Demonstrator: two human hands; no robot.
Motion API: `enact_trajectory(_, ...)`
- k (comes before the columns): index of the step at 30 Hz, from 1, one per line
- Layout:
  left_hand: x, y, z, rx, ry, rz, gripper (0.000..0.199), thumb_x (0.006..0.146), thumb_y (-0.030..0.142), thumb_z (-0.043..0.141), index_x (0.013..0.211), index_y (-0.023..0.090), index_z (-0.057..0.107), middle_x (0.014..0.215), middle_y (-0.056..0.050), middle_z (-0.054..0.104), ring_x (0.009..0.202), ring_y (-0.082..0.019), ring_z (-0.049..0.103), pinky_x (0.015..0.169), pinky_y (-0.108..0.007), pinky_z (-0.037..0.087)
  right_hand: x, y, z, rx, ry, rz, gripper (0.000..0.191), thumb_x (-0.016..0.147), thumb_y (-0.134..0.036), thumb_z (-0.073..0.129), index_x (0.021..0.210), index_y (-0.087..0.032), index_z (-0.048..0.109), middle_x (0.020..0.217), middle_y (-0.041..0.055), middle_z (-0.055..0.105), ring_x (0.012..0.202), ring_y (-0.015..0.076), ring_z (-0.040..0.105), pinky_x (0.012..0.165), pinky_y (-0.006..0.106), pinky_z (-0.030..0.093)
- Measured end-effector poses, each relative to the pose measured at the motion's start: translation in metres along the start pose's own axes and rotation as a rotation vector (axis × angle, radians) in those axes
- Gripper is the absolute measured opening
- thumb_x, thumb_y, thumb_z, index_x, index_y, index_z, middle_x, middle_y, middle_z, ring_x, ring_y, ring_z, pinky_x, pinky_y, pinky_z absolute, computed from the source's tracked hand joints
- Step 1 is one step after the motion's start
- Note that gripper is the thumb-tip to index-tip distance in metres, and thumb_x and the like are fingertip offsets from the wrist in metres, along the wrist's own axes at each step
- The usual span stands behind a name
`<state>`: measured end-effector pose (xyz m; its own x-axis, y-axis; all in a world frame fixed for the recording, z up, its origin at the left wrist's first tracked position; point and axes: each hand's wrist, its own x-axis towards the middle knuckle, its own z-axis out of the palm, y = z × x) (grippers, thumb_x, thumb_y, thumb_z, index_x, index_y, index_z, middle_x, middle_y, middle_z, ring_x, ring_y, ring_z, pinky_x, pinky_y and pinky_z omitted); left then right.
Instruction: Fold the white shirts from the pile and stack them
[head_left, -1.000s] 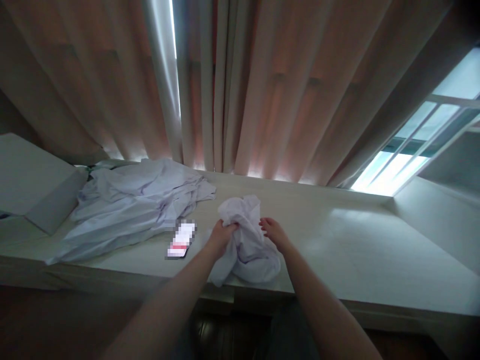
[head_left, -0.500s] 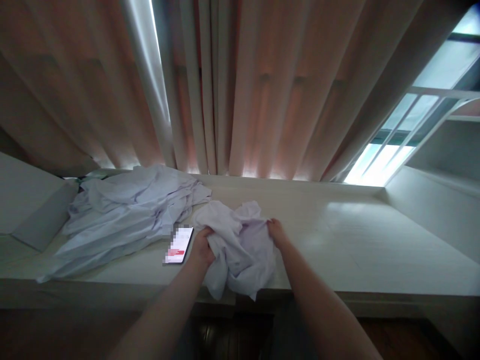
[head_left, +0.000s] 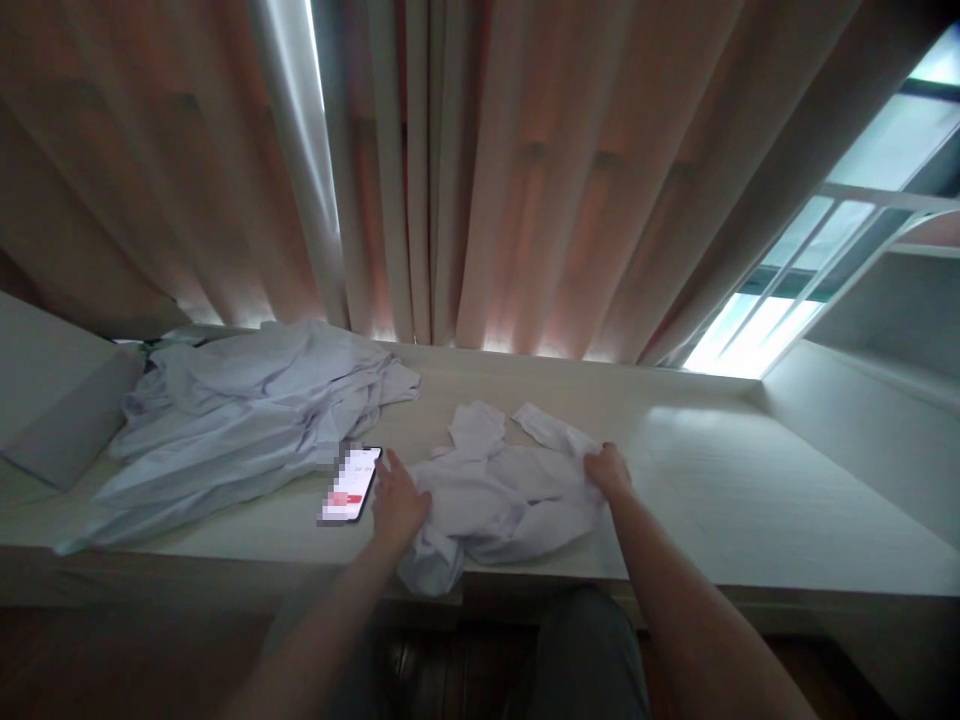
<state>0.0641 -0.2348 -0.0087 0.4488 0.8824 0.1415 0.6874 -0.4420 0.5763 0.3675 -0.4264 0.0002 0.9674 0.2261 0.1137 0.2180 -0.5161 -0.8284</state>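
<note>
A rumpled white shirt lies spread across the front of the white tabletop, its near left part hanging over the edge. My left hand grips its left side, the fingertips partly hidden by cloth. At the opposite end, my right hand is closed on the shirt's right edge. Two narrow flaps of the fabric stick out toward the back. Just left of my left hand lies a phone with a lit screen, partly blurred out.
A big heap of white cloth covers the left part of the tabletop, beside a pale box-like block. Long curtains hang behind the back edge. A window shows at the right. My knees are under the front edge.
The shirt has gone from a bunched lump to a wider spread. My right hand has moved right with its edge, and my left hand has shifted slightly left.
</note>
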Motion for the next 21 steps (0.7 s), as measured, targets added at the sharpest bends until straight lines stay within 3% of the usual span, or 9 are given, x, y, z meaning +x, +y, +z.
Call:
enact_trajectory(2,-0.003,0.011,-0.003,0.148,0.069,0.242,0.075,0.067,0.018,0.053,0.135,0.016,0.020,0.145,-0.018,0.010,0.131,-0.032,0.013,0.102,-0.049,0.018,-0.013,0.004,0.013,-0.171,-0.048,-0.088,0.043,0.069,-0.023,0.050,0.110,-0.010,0.052,0.113,0.0240,0.050,0.112,0.0334,0.043,0.090,0.047,0.030)
enact_trajectory(4,-0.006,0.024,-0.001,0.219,-0.012,0.482,0.055,0.069,0.015,0.049,0.123,0.022,0.042,0.141,-0.009,0.027,0.132,-0.028,0.012,0.105,-0.049,0.008,-0.025,0.000,0.031,-0.409,-0.178,-0.298,0.044,0.074,-0.021,0.046,0.117,-0.011,0.048,0.123,0.0209,0.046,0.119,0.0300,0.036,0.097,0.044,0.023)
enact_trajectory(6,-0.008,0.035,0.005,0.261,-0.164,0.603,0.034,0.075,0.020,0.046,0.107,0.022,0.055,0.121,-0.009,0.053,0.127,-0.026,0.028,0.105,-0.049,0.004,-0.039,-0.008,0.052,-0.551,-0.342,-0.475,0.042,0.078,-0.023,0.044,0.119,-0.014,0.048,0.127,0.0155,0.044,0.121,0.0258,0.034,0.099,0.038,0.022)
enact_trajectory(9,-0.011,0.042,0.017,0.279,-0.326,0.556,0.033,0.082,0.036,0.038,0.103,0.018,0.056,0.092,-0.012,0.064,0.100,-0.025,0.054,0.098,-0.047,0.023,-0.058,-0.014,0.077,-0.608,-0.539,-0.537,0.047,0.078,-0.035,0.051,0.122,-0.018,0.046,0.130,0.0117,0.043,0.119,0.0251,0.037,0.095,0.036,0.028)
enact_trajectory(11,-0.011,0.039,0.023,0.270,-0.392,0.503,0.039,0.082,0.045,0.037,0.103,0.018,0.055,0.089,-0.013,0.064,0.089,-0.025,0.058,0.087,-0.043,0.035,-0.068,-0.012,0.086,-0.632,-0.593,-0.526,0.051,0.074,-0.037,0.056,0.121,-0.018,0.046,0.124,0.0131,0.048,0.115,0.0268,0.042,0.091,0.037,0.032)
enact_trajectory(15,-0.011,0.026,0.026,0.253,-0.489,0.454,0.033,0.077,0.046,0.044,0.089,0.020,0.061,0.089,-0.012,0.064,0.089,-0.027,0.058,0.079,-0.038,0.040,-0.074,-0.004,0.088,-0.620,-0.553,-0.467,0.025,0.078,-0.022,0.049,0.101,-0.018,0.058,0.102,0.0127,0.060,0.099,0.0240,0.053,0.082,0.035,0.037)
enact_trajectory(18,-0.008,0.023,0.024,0.249,-0.520,0.424,0.027,0.075,0.041,0.048,0.082,0.020,0.062,0.087,-0.011,0.064,0.087,-0.026,0.058,0.076,-0.036,0.041,-0.061,-0.011,0.083,-0.573,-0.469,-0.433,0.024,0.081,-0.017,0.040,0.098,-0.016,0.057,0.101,0.0133,0.059,0.097,0.0219,0.053,0.080,0.032,0.037)
enact_trajectory(21,-0.006,0.028,0.023,0.234,-0.527,0.444,0.023,0.075,0.037,0.048,0.082,0.020,0.062,0.087,-0.010,0.065,0.087,-0.025,0.059,0.074,-0.034,0.041,-0.041,-0.035,0.075,-0.464,-0.347,-0.418,0.028,0.082,-0.018,0.035,0.103,-0.016,0.053,0.103,0.0121,0.057,0.098,0.0200,0.051,0.080,0.029,0.036)
